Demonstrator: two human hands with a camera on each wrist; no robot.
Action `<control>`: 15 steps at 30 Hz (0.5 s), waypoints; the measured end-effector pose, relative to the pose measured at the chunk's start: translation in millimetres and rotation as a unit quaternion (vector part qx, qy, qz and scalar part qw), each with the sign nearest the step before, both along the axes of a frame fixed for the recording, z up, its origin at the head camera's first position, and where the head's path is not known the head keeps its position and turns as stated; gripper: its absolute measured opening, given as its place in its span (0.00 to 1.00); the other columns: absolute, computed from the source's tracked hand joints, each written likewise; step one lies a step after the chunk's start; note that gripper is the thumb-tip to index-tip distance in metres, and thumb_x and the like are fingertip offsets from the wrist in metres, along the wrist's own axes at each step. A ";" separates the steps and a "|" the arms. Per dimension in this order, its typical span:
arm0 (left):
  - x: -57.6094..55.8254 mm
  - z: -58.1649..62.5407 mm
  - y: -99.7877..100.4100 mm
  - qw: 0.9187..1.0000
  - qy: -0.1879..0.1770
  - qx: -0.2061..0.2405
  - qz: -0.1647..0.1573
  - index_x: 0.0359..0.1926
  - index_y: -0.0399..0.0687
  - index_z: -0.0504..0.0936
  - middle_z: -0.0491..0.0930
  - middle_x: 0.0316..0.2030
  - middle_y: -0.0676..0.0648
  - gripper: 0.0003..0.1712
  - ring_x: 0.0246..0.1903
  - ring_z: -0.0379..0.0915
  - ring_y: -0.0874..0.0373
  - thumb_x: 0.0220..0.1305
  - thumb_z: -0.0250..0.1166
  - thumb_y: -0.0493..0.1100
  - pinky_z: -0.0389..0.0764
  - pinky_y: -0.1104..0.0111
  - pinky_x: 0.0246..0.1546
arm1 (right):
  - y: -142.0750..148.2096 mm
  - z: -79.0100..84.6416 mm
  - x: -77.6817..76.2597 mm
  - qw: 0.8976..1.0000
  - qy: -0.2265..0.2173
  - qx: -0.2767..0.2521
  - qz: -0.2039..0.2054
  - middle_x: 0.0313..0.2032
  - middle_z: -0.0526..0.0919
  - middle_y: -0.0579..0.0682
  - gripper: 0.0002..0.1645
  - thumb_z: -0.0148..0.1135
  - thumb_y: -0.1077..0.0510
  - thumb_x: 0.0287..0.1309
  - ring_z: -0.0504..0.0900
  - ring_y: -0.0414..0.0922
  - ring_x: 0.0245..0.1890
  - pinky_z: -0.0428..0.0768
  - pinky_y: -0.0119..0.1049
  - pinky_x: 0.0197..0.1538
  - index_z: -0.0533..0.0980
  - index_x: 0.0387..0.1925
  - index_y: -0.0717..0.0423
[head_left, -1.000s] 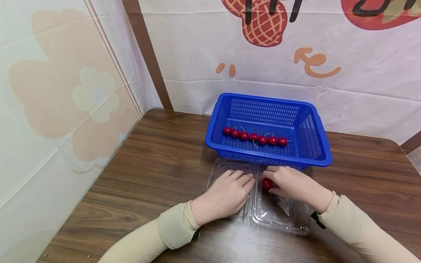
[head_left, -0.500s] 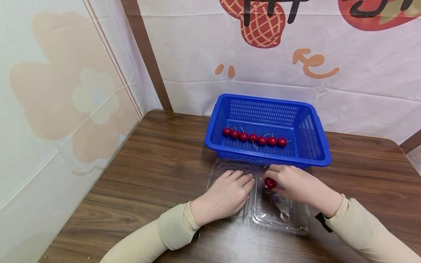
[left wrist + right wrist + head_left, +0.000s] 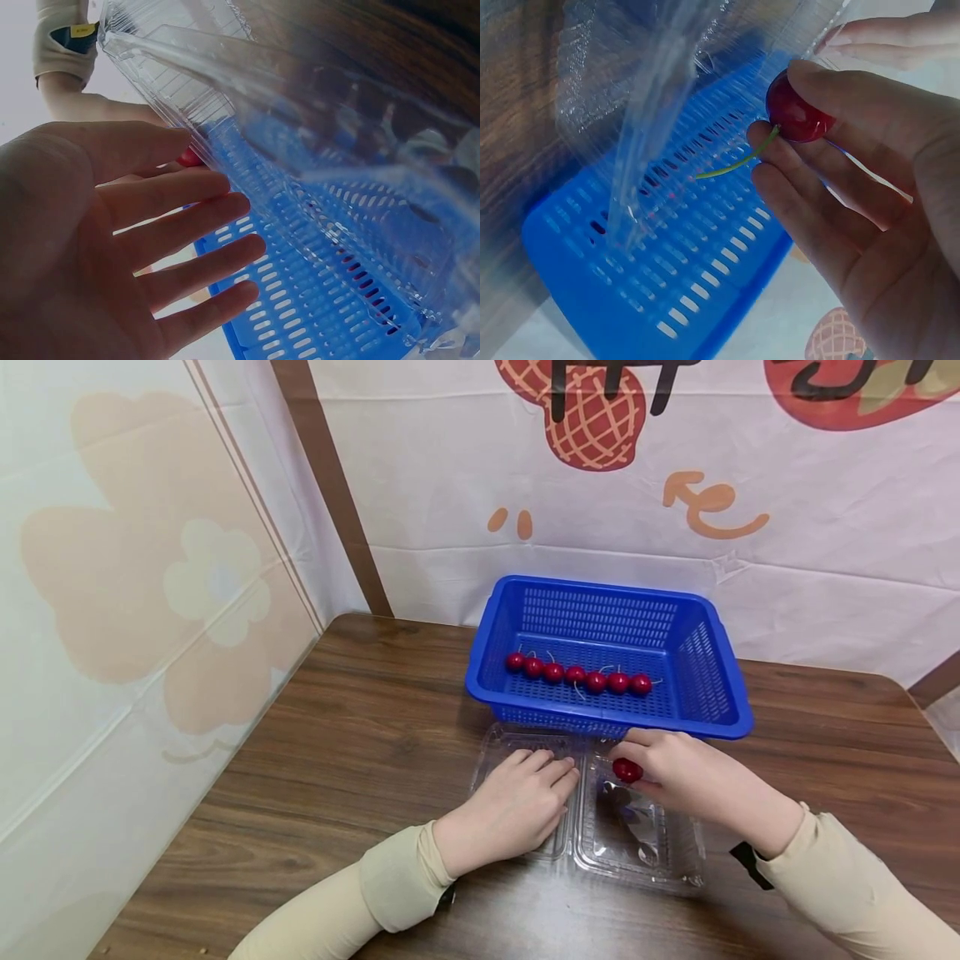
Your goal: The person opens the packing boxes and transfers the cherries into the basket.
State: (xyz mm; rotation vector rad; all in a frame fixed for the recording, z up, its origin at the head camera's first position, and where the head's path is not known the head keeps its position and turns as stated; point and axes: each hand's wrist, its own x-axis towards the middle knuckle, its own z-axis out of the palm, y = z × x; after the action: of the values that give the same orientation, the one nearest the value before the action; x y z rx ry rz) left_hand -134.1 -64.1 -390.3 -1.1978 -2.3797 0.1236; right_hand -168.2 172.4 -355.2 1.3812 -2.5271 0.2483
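My right hand (image 3: 682,781) pinches a dark red cherry (image 3: 627,770) between thumb and fingers, above the far end of a clear plastic clamshell box (image 3: 630,852). In the right wrist view, a thin green stem (image 3: 735,166) hangs from the cherry (image 3: 799,112). My left hand (image 3: 513,806) lies over the box's left half, fingers extended and nothing gripped. The left wrist view has those fingers (image 3: 202,225) spread loosely beside the clear plastic (image 3: 330,127). Just behind the box, several cherries (image 3: 574,676) with stems line up in a row inside a blue basket (image 3: 600,610).
The blue basket's front rim (image 3: 600,718) borders the far edge of the box. Everything stands on a brown wooden table (image 3: 300,793). A printed white cloth (image 3: 435,468) hangs behind the table, and another (image 3: 150,610) covers its left side.
The right hand, still pinching the cherry, has shifted slightly right and away from me, rising off the box. The left hand has stayed in place. The cherries in the basket look the same.
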 end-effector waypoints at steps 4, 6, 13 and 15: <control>0.1 -0.1 -0.1 1.000 0.000 0.000 0.001 0.51 0.44 0.79 0.80 0.49 0.48 0.23 0.47 0.72 0.51 0.57 0.57 0.51 0.74 0.61 0.45 | 1.9 3.8 2.2 1.000 0.005 -0.006 -0.004 0.28 0.78 0.43 0.16 0.71 0.64 0.36 0.77 0.38 0.27 0.80 0.34 0.28 0.79 0.32 0.53; 0.0 -0.3 -0.1 1.000 -0.002 0.001 0.001 0.51 0.44 0.79 0.80 0.49 0.48 0.23 0.47 0.71 0.51 0.57 0.57 0.51 0.74 0.61 0.45 | 3.0 5.7 3.2 1.000 0.007 -0.006 -0.007 0.28 0.77 0.43 0.16 0.72 0.64 0.35 0.76 0.37 0.27 0.80 0.34 0.27 0.79 0.32 0.52; -0.1 -1.1 -0.3 1.000 0.005 0.004 -0.001 0.50 0.44 0.79 0.80 0.49 0.48 0.23 0.47 0.72 0.51 0.56 0.58 0.51 0.75 0.62 0.45 | 4.8 14.0 5.7 1.000 0.010 0.001 -0.011 0.29 0.78 0.44 0.20 0.73 0.64 0.33 0.77 0.38 0.27 0.81 0.34 0.29 0.79 0.35 0.55; -0.4 -1.5 -0.3 1.000 0.008 0.003 -0.001 0.50 0.44 0.79 0.80 0.49 0.47 0.23 0.47 0.72 0.52 0.56 0.58 0.51 0.75 0.62 0.45 | 5.2 16.1 5.9 1.000 0.014 -0.002 -0.009 0.29 0.78 0.45 0.19 0.73 0.64 0.33 0.78 0.38 0.27 0.81 0.33 0.29 0.79 0.35 0.55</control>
State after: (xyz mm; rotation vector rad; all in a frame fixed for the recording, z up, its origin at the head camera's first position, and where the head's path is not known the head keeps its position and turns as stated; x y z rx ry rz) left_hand -134.5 -64.4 -391.8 -1.1928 -2.3624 0.1262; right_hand -162.3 177.5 -339.1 1.3513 -2.5144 0.2284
